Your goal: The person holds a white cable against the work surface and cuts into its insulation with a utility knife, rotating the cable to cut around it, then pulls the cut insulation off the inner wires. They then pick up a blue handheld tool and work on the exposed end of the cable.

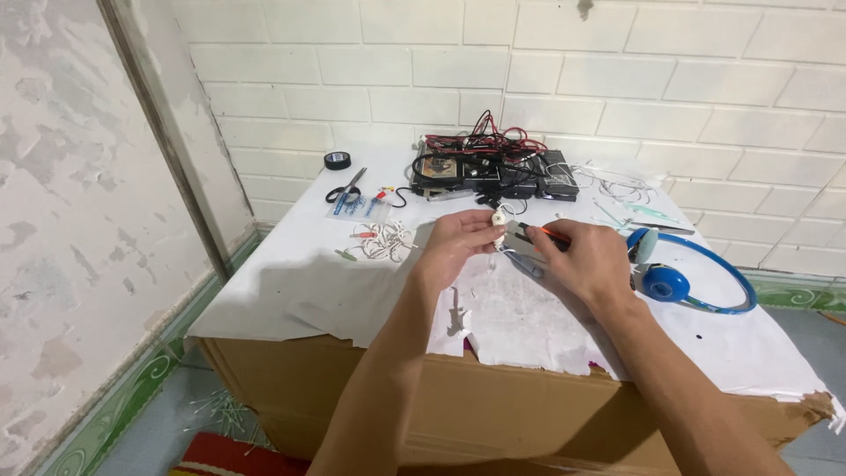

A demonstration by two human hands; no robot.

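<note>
Left hand (458,238) pinches a light, fragile white earpiece (500,217); right hand (586,256) grips what seems an orange-tipped tool (539,232).

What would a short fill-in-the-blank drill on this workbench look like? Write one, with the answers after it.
1. The left hand pinches a small white part, and the right hand holds a tool with an ____ handle.
2. The headphones right of the hands are ____.
3. The black-handled scissors lie just in front of a roll of black ____.
4. The white sheet covers a ____ box.

Missing words: orange; blue; tape; cardboard
</note>
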